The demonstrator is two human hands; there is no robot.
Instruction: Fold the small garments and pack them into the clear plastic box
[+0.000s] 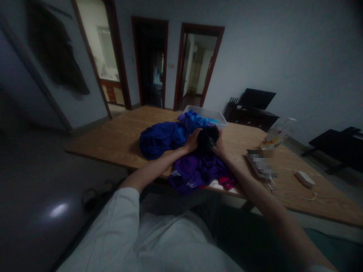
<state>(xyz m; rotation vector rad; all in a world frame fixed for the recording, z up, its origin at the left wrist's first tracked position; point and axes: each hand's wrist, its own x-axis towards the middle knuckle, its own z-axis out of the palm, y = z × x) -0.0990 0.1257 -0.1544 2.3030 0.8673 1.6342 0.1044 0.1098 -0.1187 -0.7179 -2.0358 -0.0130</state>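
Note:
Between my two hands is a bundle of black cloth [208,139], raised a little over the clothes on the wooden table [119,132]. My left hand [193,140] is closed on its left side, and my right hand [218,145] grips its right side. Beneath and nearer me lies a crumpled purple garment [190,170] with a pink part [227,182], hanging partly over the table's front edge. A rolled dark blue garment [161,139] rests to the left. Behind it, lighter blue clothing [197,119] spills from a clear plastic bin [208,112].
On the table's right side are a clear plastic bottle [278,134], a pouch-like packet [261,165] and a small white block-shaped object [304,179] with a cord. A dark cabinet [251,115] with a screen [257,99] stands by the far wall.

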